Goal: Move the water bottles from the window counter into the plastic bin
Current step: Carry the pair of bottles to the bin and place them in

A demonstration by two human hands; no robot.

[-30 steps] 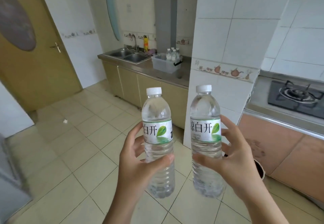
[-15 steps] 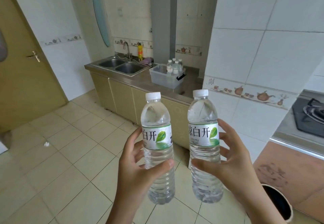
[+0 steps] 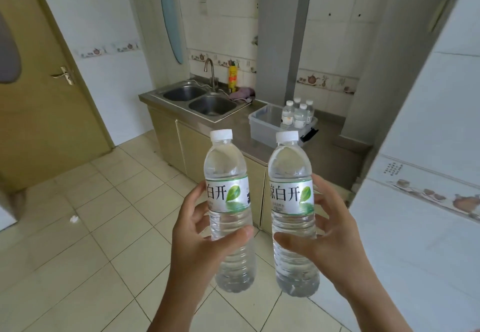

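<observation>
Now the view has swung left and closed in: compared with a second ago the gas stove has dropped out of frame on the right, and the clear plastic bin (image 3: 262, 124) on the steel counter sits larger and more central, straight ahead of and above both hands. Judgement: the carry leg is well under way and the drop-off comes next. The left hand (image 3: 205, 238) wraps the lower body of the left water bottle (image 3: 228, 202), thumb across the front, fingers curled behind; the right hand (image 3: 324, 230) grips the right water bottle (image 3: 292, 202) the same way, thumb in front, fingers spread round the far side. Both bottles are upright, white caps on, full or nearly so, side by side and apart. In the bin, four bottles (image 3: 298, 115) stand clustered at its right end, beyond the right hand; the left part of the bin looks empty. A black latch (image 3: 309, 134) shows at the bin's near right corner. The double sink (image 3: 200, 99) lies beyond the left hand, empty as far as can be seen.
</observation>
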